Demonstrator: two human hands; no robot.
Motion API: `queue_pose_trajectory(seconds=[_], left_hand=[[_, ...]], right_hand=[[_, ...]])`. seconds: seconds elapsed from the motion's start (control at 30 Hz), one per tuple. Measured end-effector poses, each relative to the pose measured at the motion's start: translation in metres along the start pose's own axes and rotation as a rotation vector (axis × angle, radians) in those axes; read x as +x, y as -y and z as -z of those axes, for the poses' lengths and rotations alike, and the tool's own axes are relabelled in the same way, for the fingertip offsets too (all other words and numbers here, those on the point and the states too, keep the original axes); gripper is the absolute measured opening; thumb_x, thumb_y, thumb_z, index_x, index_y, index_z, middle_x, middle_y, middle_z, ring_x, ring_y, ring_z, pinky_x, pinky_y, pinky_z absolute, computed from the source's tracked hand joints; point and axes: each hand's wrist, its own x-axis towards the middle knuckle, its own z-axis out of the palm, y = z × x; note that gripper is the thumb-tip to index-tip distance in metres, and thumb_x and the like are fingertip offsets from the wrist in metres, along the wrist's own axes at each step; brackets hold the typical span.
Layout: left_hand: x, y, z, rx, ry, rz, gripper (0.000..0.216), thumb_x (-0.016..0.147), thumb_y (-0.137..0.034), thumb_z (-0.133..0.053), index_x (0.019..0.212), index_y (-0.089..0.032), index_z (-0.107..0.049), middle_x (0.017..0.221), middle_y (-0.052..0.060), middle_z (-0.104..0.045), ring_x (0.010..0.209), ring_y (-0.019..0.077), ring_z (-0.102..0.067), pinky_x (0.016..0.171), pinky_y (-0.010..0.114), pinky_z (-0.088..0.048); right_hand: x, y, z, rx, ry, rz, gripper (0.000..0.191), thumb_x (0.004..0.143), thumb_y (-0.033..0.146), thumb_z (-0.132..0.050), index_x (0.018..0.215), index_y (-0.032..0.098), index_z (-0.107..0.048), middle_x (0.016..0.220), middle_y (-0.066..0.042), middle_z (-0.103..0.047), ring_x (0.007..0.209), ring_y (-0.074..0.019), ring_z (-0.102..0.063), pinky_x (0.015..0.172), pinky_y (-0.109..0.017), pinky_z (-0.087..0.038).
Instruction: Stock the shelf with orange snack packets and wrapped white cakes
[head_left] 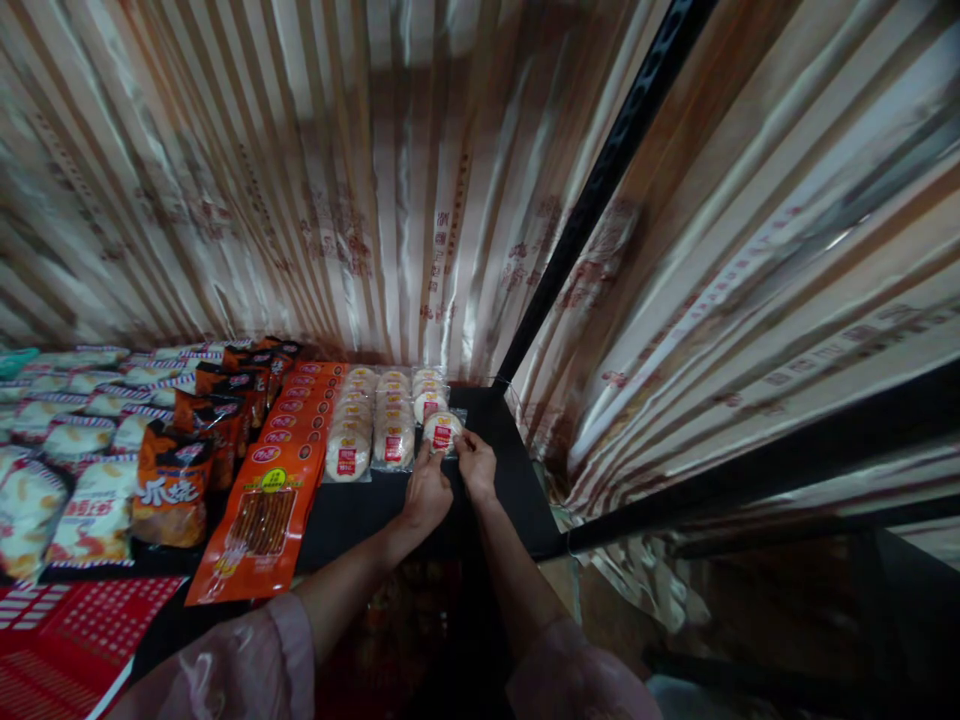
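Observation:
Both my hands reach forward to a clear packet holding a round pale cake with a red label [442, 431] at the right end of a black shelf [510, 470]. My left hand [426, 492] pinches the packet's near left edge. At its right edge my right hand [475, 462] pinches too. The packet lies at the front of the rightmost of three rows of the same cake packets [375, 420].
Left of the cakes lie a row of orange snack packets [259, 525], dark orange chip bags [174, 485] and white snack bags [71, 470]. A striped shiny curtain [337, 180] hangs behind. A black post [600, 180] rises at the shelf's right corner.

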Motion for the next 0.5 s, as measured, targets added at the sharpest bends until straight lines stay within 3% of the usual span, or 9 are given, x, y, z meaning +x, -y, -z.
queue_pose_trajectory(seconds=[0.5], left_hand=[[0.012, 0.006, -0.004, -0.022, -0.056, -0.038, 0.053, 0.067, 0.0, -0.04, 0.119, -0.007, -0.05, 0.137, 0.014, -0.037, 0.128, 0.0247, -0.032, 0.107, 0.036, -0.03]], right_hand=[[0.018, 0.005, -0.014, 0.024, 0.036, 0.033, 0.034, 0.07, 0.034, -0.049, 0.096, 0.019, -0.065, 0.088, -0.004, -0.069, 0.078, -0.0172, -0.062, 0.073, -0.027, -0.047]])
